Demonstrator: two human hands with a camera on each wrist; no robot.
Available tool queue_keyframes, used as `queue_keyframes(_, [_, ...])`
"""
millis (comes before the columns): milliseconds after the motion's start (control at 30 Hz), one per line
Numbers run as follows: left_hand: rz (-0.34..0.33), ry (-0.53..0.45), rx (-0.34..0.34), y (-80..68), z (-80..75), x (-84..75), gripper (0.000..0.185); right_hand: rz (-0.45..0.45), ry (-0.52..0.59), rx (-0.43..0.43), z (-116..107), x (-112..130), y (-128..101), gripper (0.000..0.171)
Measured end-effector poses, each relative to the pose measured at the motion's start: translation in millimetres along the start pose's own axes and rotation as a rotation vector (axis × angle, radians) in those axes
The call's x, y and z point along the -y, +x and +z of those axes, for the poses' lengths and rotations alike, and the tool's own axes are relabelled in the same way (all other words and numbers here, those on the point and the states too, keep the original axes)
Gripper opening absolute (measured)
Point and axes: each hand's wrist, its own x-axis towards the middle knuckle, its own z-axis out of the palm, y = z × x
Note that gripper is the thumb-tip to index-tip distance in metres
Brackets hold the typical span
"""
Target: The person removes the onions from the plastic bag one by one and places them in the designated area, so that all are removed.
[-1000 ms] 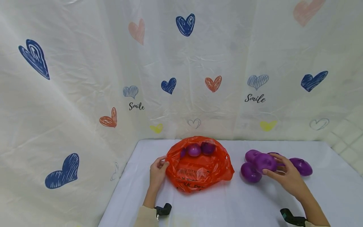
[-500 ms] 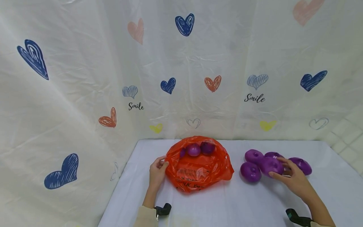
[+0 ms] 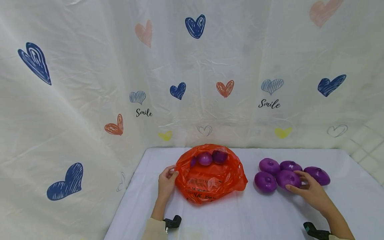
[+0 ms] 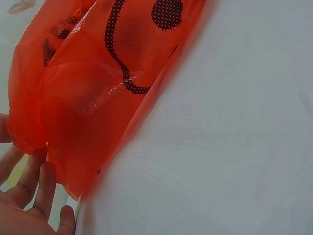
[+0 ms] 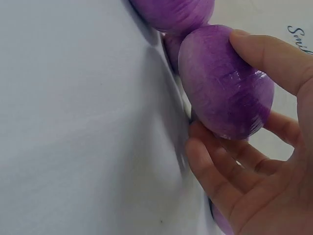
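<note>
An open red plastic bag [image 3: 207, 185] lies on the white table with purple onions [image 3: 205, 158] showing inside its mouth. My left hand [image 3: 166, 182] holds the bag's left rim; in the left wrist view, its fingers [image 4: 45, 188] are at the edge of the red plastic. On the right side, my right hand [image 3: 312, 193] grips a purple onion [image 3: 288, 180] between thumb and fingers. The right wrist view shows this onion [image 5: 225, 83] close up, thumb on one side and fingers around the other. Several more onions cluster beside it, including one [image 3: 265, 182] to its left.
Behind the held onion sit two others, one at the back left [image 3: 269, 166] and one partly hidden [image 3: 290, 165]. Another onion [image 3: 317, 175] lies to the right, beyond my hand. A white curtain with printed hearts [image 3: 225, 88] hangs behind the table.
My right hand has moved right and slightly down with the held onion, bringing it in front of the others and uncovering the onions behind. My left hand and the bag stay in place.
</note>
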Motion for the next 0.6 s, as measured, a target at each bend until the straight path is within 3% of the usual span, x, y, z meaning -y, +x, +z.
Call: queue_keyframes(600, [-0.013, 0.001, -0.002, 0.0, 0.0, 0.7, 0.026, 0.008, 0.02, 0.022, 4.3, -9.3, 3.1, 0.088])
